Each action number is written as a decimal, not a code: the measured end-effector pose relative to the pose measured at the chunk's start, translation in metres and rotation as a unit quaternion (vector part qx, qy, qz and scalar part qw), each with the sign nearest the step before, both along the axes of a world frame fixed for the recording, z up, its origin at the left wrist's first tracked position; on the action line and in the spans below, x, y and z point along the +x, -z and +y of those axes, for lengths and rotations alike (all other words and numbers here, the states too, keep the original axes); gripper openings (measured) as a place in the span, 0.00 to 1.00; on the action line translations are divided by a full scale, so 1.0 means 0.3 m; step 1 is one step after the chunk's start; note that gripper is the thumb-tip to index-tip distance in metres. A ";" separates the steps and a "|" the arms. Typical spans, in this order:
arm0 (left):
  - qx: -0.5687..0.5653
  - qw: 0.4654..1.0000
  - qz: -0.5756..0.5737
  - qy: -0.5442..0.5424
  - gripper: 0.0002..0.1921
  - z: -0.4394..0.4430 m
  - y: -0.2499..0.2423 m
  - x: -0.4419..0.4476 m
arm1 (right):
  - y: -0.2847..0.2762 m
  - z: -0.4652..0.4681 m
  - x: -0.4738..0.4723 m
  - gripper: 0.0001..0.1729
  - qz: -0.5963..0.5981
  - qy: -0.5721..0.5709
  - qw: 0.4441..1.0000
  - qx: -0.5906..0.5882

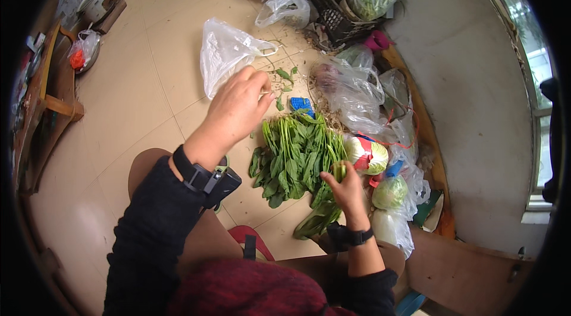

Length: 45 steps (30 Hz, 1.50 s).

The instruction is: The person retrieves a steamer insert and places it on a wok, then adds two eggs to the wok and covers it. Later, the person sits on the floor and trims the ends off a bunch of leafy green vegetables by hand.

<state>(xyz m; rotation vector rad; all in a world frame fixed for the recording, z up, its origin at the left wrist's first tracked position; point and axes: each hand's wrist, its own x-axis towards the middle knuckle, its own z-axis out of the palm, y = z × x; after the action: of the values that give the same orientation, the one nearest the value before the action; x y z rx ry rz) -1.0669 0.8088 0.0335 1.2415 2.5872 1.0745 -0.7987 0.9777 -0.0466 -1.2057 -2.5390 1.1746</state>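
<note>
A heap of leafy greens (287, 155), stems pointing away from me, lies on the tiled floor (165, 70) before me. My right hand (348, 186) grips a small bunch of greens (319, 218) by its stems at the heap's right side, the leaves hanging down. My left hand (241, 104), raised beyond the heap's left, pinches a thin pale strand between thumb and fingers. Behind that hand a translucent white plastic bag (225, 50) stands on the floor. Loose leaves (284, 74) and a blue mesh piece (302, 105) lie near the stem ends.
Right of the heap are a napa cabbage (377, 155) with red tape, a round cabbage (389, 192) and plastic bags (357, 93). A black crate (330, 17) stands farther back by the wall. Wooden furniture (58, 106) is at the left.
</note>
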 end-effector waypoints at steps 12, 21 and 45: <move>-0.051 0.999 -0.012 0.013 0.26 -0.093 -0.041 -0.077 | 0.700 0.075 -0.551 0.29 -0.109 0.024 0.987 0.118; -0.079 0.994 -0.073 0.030 0.26 -0.088 -0.054 -0.080 | 0.812 0.121 -0.540 0.34 -0.086 -0.006 0.996 0.012; 0.024 0.921 -0.324 0.216 0.07 0.108 0.079 0.230 | -0.115 -0.040 -0.050 0.27 0.177 0.031 0.950 -0.254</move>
<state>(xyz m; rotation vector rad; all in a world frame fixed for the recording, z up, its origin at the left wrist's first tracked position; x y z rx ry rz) -0.9980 0.8413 0.0097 1.1317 1.7104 1.1916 -0.8136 0.9658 -0.0121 -1.0203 -1.9833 1.9054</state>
